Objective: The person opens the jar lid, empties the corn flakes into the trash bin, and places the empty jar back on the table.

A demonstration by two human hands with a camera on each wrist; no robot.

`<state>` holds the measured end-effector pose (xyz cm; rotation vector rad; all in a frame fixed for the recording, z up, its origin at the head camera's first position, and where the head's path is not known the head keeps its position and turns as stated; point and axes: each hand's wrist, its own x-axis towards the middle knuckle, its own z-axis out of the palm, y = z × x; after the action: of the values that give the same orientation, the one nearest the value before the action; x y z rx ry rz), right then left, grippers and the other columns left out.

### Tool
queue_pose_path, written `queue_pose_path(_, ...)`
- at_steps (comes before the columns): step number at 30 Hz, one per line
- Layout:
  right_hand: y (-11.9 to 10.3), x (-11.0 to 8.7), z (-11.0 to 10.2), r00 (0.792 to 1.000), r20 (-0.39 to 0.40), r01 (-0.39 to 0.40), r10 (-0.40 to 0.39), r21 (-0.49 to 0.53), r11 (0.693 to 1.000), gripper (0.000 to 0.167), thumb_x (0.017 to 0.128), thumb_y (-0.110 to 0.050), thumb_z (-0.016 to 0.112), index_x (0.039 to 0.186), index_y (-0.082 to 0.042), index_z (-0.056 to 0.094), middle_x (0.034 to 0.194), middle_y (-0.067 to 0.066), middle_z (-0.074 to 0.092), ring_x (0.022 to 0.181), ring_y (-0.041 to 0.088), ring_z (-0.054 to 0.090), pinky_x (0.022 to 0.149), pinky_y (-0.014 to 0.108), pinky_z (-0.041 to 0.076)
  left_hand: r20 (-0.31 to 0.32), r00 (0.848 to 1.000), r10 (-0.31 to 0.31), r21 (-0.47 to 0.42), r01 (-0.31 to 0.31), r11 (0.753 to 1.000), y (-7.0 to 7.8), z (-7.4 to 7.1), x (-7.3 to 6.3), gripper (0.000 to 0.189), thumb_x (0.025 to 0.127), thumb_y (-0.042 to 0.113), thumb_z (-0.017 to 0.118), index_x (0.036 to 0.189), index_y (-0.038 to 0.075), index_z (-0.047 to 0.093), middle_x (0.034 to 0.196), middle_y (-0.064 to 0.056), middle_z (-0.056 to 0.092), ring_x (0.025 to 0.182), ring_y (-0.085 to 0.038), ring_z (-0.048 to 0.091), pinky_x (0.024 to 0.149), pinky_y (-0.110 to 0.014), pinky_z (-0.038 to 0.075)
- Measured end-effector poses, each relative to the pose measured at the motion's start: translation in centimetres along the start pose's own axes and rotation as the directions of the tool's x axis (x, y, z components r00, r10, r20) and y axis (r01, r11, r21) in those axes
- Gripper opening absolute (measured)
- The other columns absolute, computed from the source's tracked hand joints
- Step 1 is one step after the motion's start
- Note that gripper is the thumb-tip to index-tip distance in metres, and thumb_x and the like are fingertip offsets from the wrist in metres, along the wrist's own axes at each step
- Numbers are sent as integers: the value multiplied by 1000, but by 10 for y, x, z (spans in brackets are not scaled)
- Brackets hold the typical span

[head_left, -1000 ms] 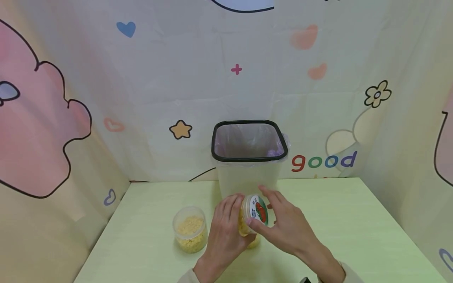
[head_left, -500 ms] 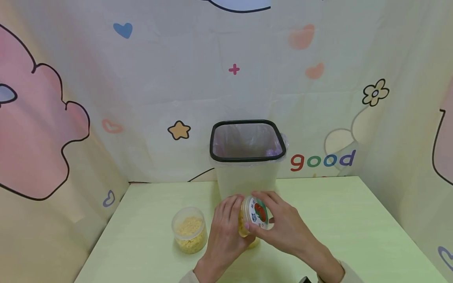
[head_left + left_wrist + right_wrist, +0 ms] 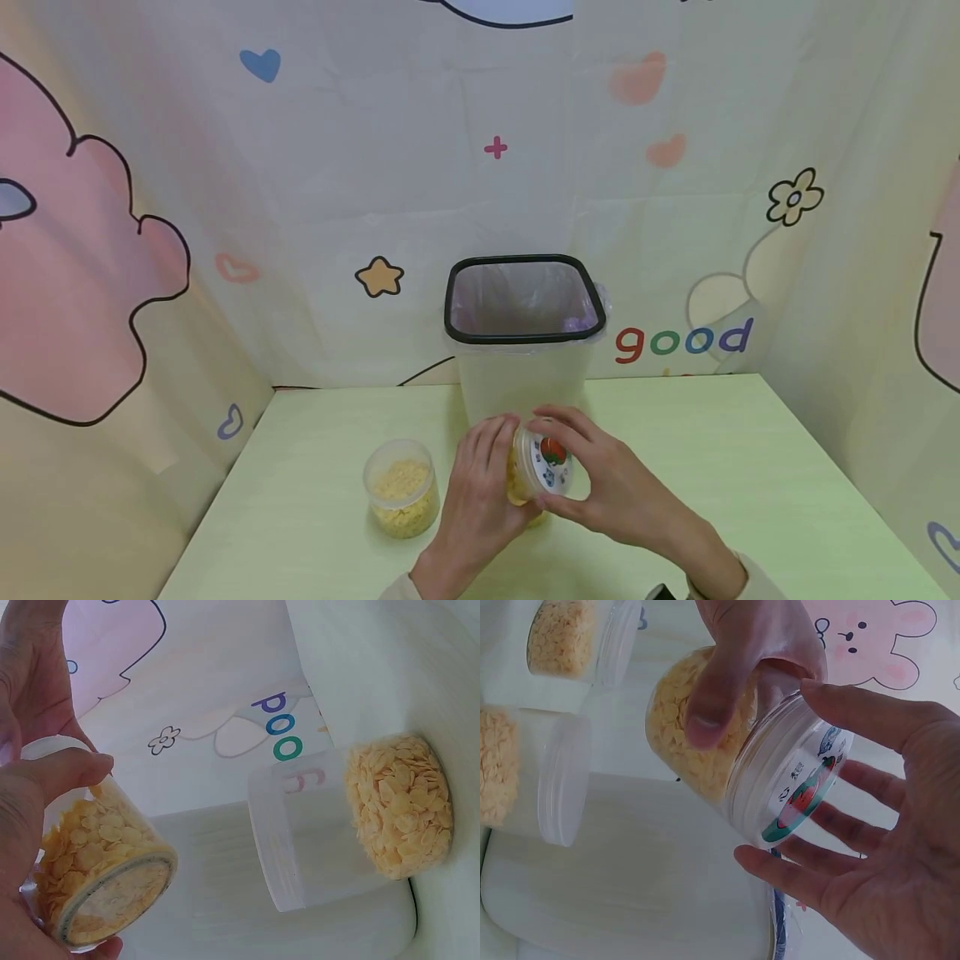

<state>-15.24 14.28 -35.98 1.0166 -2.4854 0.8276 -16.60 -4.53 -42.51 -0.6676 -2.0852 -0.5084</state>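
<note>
Your left hand [image 3: 480, 483] is wrapped round a jar [image 3: 109, 859] of yellow flakes, its thumb lying across the clear side. Your right hand [image 3: 626, 492] grasps the lid [image 3: 802, 787] by its rim, thumb and fingertips spread about the edge, the palm standing off from the printed face with its red and green picture. The jar is tilted, held above the table [image 3: 675, 442], its lid on the mouth and turned towards your right hand. Just beside your left hand, a second jar [image 3: 402, 500] of flakes stands upright on the table; a third jar [image 3: 537, 518] stands mostly hidden behind your hands. Beyond them is a pale bin [image 3: 525, 379] with a black rim and a lilac bag [image 3: 517, 300] lining it. Behind it hangs a backdrop [image 3: 337, 167] of hearts, a star, a flower and the word "good" right of the bin.
</note>
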Motion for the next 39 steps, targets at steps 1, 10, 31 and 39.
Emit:
queue_pose_path(1, 1, 0, -1, 1000, 2, 20, -20, -4, 1000, 75, 70, -21, 89, 136, -24, 53, 142, 2, 50, 113, 17, 62, 90, 35, 58, 3, 1000, -1, -6, 1, 1000, 0, 0, 0, 104, 46, 39, 95, 134, 5, 49, 126, -7, 58, 114, -24, 55, 99, -39, 49)
queue_pose_path(10, 5, -3, -4, 983, 10, 182, -181, -20, 983, 77, 68, -10, 88, 135, -21, 53, 146, 3, 46, 136, 23, 46, 94, 39, 56, 25, 999, -34, -63, 35, 997, 2, -2, 1, 101, 50, 33, 94, 136, 6, 48, 127, -7, 58, 116, -24, 55, 99, -39, 50)
queue_pose_path(31, -9, 3, -3, 974, -88, -211, 211, 5, 977, 78, 79, -54, 74, 145, -27, 43, 146, -4, 48, 115, 18, 62, 77, 29, 58, 39, 996, -84, -76, 87, 993, 3, -5, 3, 102, 48, 32, 96, 135, 7, 48, 128, -5, 56, 117, -22, 54, 100, -38, 50)
queue_pose_path(39, -18, 11, 0, 929, -52, -369, 366, -47, 928, 77, 82, -63, 65, 143, -19, 49, 139, 2, 58, 96, 14, 65, 74, 35, 53, 28, 997, -66, -59, 67, 996, 2, -4, 2, 106, 44, 33, 97, 134, 7, 49, 128, -5, 57, 117, -23, 54, 101, -38, 49)
